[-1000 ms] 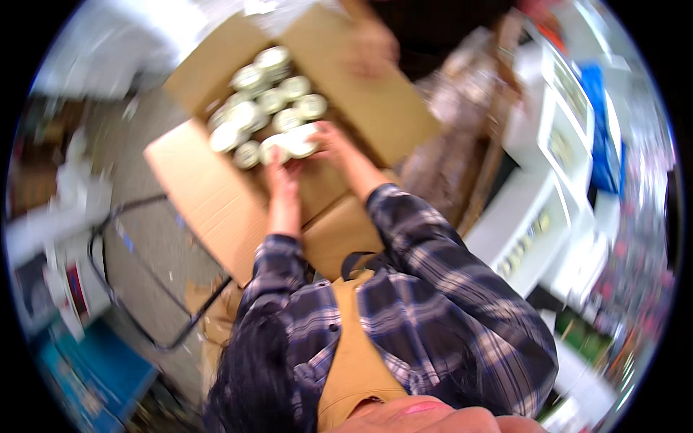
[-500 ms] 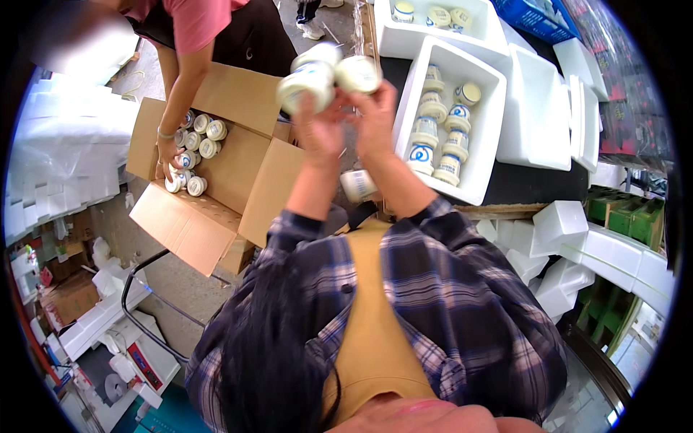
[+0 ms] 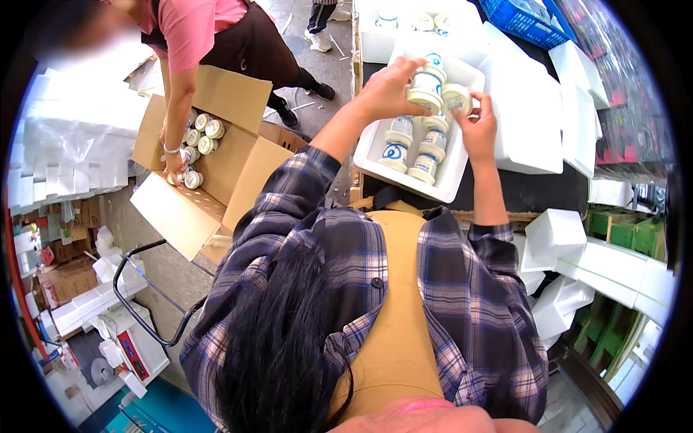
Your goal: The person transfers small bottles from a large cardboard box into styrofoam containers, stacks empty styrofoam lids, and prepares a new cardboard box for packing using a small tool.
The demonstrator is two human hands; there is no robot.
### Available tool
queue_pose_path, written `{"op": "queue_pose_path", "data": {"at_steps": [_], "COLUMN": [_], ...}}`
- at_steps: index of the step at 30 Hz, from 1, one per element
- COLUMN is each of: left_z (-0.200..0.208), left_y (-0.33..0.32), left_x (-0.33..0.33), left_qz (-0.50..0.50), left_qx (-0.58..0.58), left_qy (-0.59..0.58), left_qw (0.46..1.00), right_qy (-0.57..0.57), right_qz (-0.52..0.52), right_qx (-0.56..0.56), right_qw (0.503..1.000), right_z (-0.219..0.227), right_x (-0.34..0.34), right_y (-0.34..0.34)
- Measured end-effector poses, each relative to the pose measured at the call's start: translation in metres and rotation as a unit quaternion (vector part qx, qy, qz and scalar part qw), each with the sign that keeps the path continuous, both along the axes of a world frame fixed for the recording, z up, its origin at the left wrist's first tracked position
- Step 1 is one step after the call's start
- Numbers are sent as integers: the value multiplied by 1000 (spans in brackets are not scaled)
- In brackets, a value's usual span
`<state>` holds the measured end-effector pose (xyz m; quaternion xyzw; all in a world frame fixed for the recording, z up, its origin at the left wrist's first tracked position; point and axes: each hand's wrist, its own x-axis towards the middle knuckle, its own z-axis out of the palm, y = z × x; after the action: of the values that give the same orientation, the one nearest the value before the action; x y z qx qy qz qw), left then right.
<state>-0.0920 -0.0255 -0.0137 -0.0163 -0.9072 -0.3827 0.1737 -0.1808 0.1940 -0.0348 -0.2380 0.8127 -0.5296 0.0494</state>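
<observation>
My left hand (image 3: 390, 88) grips white tubs with blue markings (image 3: 426, 89), its thumb and fingers around their side, above an oblong white foam box (image 3: 413, 190). My right hand (image 3: 478, 124) pinches a round cream-lidded tub (image 3: 457, 98) tilted over the same box, close beside the left hand's tubs. Lower in the box, several more tubs (image 3: 424, 166) lie end to end in rows, one with a blue swirl (image 3: 394, 154). Where the held tubs meet those in the box is partly hidden by my fingers.
To the left, a person in a pink top (image 3: 191, 32) reaches into an open brown carton (image 3: 242, 169) with several tubs (image 3: 208, 144). More white foam boxes (image 3: 520, 108) stand on the black tabletop (image 3: 534, 191) at right. A blue crate (image 3: 530, 22) sits at the far right.
Both hands have moved right with tubs, from the gap beside the carton to over the foam box, and spread apart. The other person's hand remains in the carton.
</observation>
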Motion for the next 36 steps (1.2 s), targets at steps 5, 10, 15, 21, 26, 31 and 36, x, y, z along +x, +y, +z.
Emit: {"op": "queue_pose_path", "data": {"at_steps": [5,10,15,21,26,31,36], "left_z": [-40,-22,-60,-124,-221,-269,-300], "left_y": [-8,-30,-53,29,147,146,178], "left_x": [-37,32,235,432,522,552,585], "left_qz": [-16,44,336,507,645,573,578], "left_qx": [-268,-107,16,155,252,331,415], "left_qy": [-32,142,107,-23,-163,-311,-292], "left_qw": [963,983,935,848,703,682,640], "right_qy": [317,219,210,141,258,362,328], "right_qz": [70,74,51,60,174,220,306], "right_qx": [205,295,282,283,303,323,175], "right_qw": [923,927,935,947,901,846,877], "right_z": [-16,-22,-35,-24,44,37,61], "right_x": [5,6,-25,-88,15,45,162], "right_y": [-3,-13,-45,-12,-36,-19,-140]}}
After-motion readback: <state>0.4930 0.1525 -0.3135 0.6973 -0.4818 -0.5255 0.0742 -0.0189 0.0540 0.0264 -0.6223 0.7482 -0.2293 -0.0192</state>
